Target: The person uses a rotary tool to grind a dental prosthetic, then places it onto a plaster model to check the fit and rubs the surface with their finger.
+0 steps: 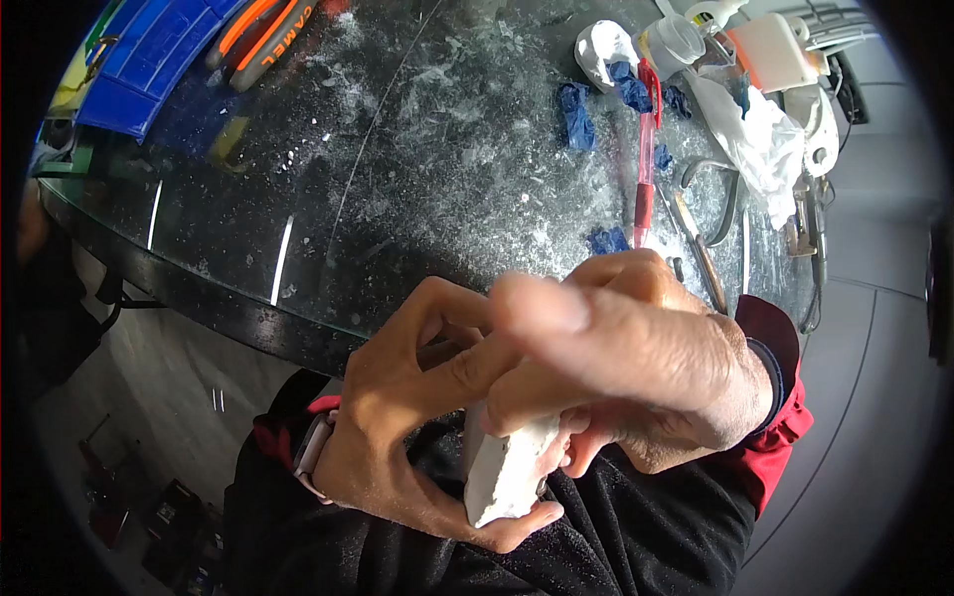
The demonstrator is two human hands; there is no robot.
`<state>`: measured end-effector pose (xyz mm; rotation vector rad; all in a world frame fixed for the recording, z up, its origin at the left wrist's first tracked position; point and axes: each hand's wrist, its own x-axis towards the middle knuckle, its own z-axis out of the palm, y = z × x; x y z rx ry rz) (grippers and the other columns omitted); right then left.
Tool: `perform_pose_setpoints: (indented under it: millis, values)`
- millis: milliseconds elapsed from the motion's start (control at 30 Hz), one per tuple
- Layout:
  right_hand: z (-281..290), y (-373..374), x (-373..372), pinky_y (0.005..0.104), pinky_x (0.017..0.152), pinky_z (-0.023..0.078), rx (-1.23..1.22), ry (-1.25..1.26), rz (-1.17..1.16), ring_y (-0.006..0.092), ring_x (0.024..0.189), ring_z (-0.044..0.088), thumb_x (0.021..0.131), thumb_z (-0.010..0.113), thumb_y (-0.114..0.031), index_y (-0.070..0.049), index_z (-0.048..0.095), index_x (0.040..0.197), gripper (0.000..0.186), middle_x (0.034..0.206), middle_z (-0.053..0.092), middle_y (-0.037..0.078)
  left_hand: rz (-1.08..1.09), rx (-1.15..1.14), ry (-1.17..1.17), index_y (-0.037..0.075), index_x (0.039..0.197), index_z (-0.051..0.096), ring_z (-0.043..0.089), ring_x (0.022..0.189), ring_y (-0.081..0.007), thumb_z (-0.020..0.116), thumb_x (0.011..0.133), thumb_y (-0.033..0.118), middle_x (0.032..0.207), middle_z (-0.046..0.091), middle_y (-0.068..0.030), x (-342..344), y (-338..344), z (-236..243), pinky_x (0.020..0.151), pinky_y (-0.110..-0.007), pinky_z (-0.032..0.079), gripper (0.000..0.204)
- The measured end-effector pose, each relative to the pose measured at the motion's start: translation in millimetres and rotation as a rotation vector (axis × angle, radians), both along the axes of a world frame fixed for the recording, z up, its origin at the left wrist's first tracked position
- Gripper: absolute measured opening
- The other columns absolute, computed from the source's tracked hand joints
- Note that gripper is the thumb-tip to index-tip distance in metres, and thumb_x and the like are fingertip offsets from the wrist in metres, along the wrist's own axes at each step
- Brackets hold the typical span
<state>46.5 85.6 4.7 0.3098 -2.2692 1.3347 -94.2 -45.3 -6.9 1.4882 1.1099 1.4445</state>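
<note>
Over my lap, close to the table's near edge, a white plaster block (502, 475) with a rough, chipped face is held between both hands. My left hand (402, 397) wraps round it, thumb under its lower end and fingers curled about its upper part. My right hand (636, 368) comes from the right with bent fingers pressed on the block; its thumb sticks out toward the left above it. The right fingers cover the block's upper part, and whether they also hold a small tool cannot be seen.
White dust covers the dark glass table (427, 129). Orange-handled pliers (263, 45) lie at the far left beside a blue plastic bin (154, 60). At the right are a red pen (646, 149), crumpled blue scraps (576, 114), a wooden-handled tool (701, 248), a plastic bag (755, 144) and a white bottle (770, 50).
</note>
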Motion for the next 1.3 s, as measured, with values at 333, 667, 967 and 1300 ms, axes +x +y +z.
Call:
perform_pose_setpoints:
  millis: [333,667,967,1300]
  values:
    - [13,-14,-19,0.0296,0.05,0.053,-0.239,0.317,-0.408,0.0293,0.066,0.068,0.076,0.068,-0.038,0.019,-0.007,0.133,0.11,0.093,0.062,0.031,-0.428,-0.348,-1.035,-0.007,0.132,0.026,0.05,0.108,-0.0242,0.07,0.073,0.04,0.118,0.046,-0.0175,18,-5,-26,0.092,-0.037,0.041,0.087]
    - [27,9,10,0.0402,0.092,0.044,-0.032,-0.124,-0.278,0.0298,0.087,0.066,0.081,0.058,-0.01,0.014,0.003,0.137,0.082,0.094,0.064,0.023,-0.478,-0.479,-1.26,-0.007,0.131,0.025,0.055,0.096,-0.0325,0.046,0.078,0.068,0.116,0.045,-0.0223,14,6,-10,0.079,-0.043,0.05,0.094]
    - [26,1,11,0.0401,0.09,0.045,-0.192,-0.166,-0.271,0.0291,0.091,0.065,0.085,0.056,-0.019,0.009,0.002,0.14,0.082,0.097,0.063,0.023,-0.551,-0.486,-1.309,-0.007,0.13,0.028,0.055,0.092,-0.0329,0.047,0.076,0.07,0.115,0.046,-0.0234,19,5,-15,0.077,-0.044,0.05,0.096]
    - [27,3,11,0.0383,0.09,0.044,-0.099,-0.142,-0.191,0.0284,0.089,0.065,0.086,0.053,-0.017,0.013,0.001,0.137,0.079,0.097,0.064,0.023,-0.591,-0.51,-1.352,-0.007,0.128,0.031,0.056,0.088,-0.0333,0.049,0.073,0.073,0.113,0.047,-0.0247,19,4,-15,0.075,-0.045,0.051,0.098]
